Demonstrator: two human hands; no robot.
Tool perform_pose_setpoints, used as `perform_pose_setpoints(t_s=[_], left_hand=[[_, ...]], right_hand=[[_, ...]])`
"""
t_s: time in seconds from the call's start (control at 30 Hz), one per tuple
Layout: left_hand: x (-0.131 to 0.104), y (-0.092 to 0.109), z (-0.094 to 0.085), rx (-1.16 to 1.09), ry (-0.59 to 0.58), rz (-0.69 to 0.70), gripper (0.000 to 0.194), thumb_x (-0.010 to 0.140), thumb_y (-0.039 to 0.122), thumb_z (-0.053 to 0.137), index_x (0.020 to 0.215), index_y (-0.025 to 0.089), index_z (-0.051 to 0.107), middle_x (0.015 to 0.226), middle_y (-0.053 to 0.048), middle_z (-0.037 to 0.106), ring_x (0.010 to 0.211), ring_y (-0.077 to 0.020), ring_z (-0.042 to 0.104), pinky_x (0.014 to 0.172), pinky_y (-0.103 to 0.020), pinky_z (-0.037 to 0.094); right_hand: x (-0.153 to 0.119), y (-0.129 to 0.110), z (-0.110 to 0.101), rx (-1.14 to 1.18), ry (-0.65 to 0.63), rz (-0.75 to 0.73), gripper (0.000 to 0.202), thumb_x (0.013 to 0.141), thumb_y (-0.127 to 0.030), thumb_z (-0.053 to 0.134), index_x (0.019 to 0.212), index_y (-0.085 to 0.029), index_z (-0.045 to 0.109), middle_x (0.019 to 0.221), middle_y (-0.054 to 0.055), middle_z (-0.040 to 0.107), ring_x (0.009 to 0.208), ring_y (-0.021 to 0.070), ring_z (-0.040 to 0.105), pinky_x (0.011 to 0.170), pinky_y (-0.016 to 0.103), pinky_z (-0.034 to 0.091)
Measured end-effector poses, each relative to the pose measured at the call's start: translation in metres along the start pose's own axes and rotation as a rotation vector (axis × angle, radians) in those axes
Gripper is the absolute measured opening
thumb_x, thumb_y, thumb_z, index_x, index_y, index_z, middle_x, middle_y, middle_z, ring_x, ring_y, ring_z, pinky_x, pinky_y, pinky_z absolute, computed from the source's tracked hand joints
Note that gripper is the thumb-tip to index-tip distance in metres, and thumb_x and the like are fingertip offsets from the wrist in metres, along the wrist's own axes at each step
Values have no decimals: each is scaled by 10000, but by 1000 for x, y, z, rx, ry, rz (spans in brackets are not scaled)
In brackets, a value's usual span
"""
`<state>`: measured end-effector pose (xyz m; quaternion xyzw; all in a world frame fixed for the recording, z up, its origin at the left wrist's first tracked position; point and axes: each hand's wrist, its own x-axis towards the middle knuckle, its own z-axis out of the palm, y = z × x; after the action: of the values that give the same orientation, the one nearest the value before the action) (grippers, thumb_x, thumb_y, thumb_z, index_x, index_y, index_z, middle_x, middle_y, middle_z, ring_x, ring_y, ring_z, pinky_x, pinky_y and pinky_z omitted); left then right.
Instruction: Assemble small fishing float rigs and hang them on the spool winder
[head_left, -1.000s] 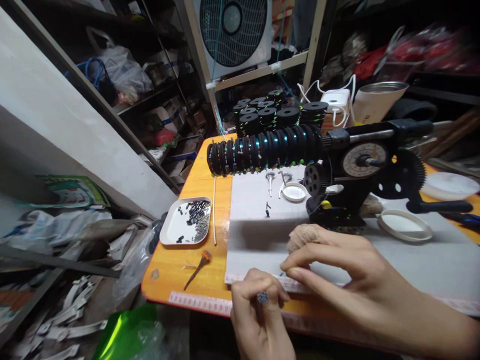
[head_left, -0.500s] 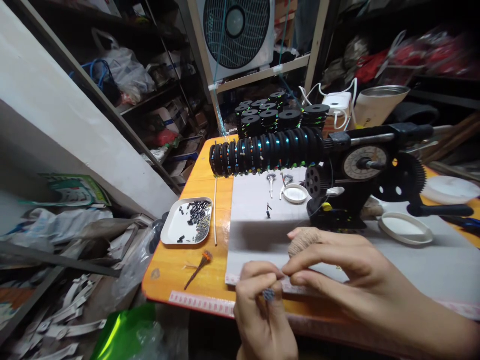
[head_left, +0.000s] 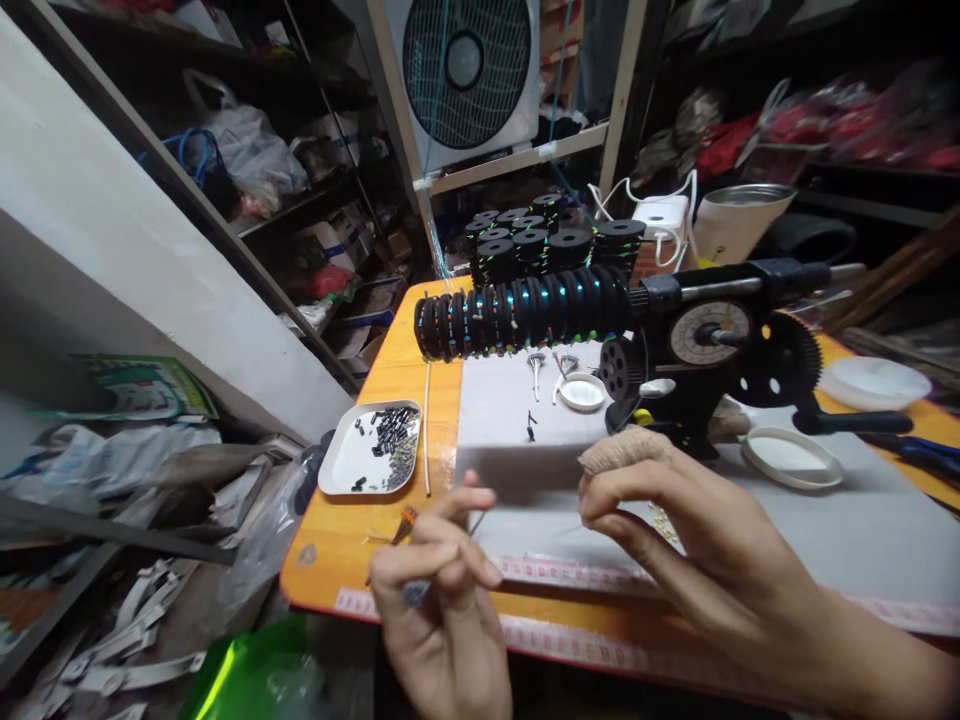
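Note:
My left hand is closed low in front of the table. Between its fingers shows a small bundle with grey-blue ends, mostly hidden. My right hand hovers to the right, over the light grey mat, thumb and forefinger pinched together. A faint thin strand seems to run from those fingertips, too fine to make out. Beige wrapping covers one right finger. Partly behind my left hand lies a brown bundle with orange ends. Small pale pieces lie beyond my right thumb.
A white tray holds black tubes and small metal pieces. Behind the mat stands a black geared machine with a ridged roller and crank handle. Several black spools sit at the back. A white ring-shaped lid lies right.
My hands have drawn apart. The left moved leftward with the grey-blue bundle and lifted some fingers; the right stays pinched. The view has shifted slightly.

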<state>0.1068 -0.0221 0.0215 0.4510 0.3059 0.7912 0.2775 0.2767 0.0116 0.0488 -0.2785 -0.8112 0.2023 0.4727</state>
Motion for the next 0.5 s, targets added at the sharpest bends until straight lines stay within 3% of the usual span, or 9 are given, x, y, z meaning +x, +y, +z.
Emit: perform_pose_setpoints(t_s=[0.07,0.17,0.23,0.3,0.37,0.5], left_hand=[[-3,-4,4,-78,-86,-184,72,960,231,511,910,256,557,751,51,541,686,-109,610,725,-294,539],[-7,-8,15,-110,-132,-407,118,862,211,671,960,251,620,940,19,530,582,-31,516,540,-157,476],[-6,-9,22,-111,-143,-424,134,785,190,756,888,223,677,1008,-6,551,649,-31,519,590,-131,472],[-4,-9,25,-218,-164,-361,59,805,207,738,786,210,682,933,-6,596,660,-38,523,614,-120,468],[-3,-6,24,-388,-178,-348,91,848,237,691,766,219,657,775,9,597,611,-44,509,553,-101,439],[-7,5,11,-566,-181,-510,115,874,247,655,781,205,602,647,33,541,455,-19,336,425,-73,321]], right_hand=[[1,-1,-1,48,14,46,168,920,-60,494,996,-201,541,905,28,538,866,123,529,753,227,442],[3,-6,0,94,19,80,151,930,-77,493,978,-210,544,888,20,545,846,118,536,735,220,446],[4,-9,2,91,10,67,148,930,-75,493,970,-209,540,882,21,557,835,116,545,723,220,456],[6,-11,3,66,-10,26,152,926,-67,487,982,-197,543,886,35,569,841,123,558,715,228,477],[12,-10,1,-25,-25,-110,156,921,-60,481,990,-174,562,894,57,579,851,134,571,715,245,507],[37,2,-15,-521,-60,-663,129,882,-97,593,967,-187,630,969,63,664,957,181,609,891,378,527]])
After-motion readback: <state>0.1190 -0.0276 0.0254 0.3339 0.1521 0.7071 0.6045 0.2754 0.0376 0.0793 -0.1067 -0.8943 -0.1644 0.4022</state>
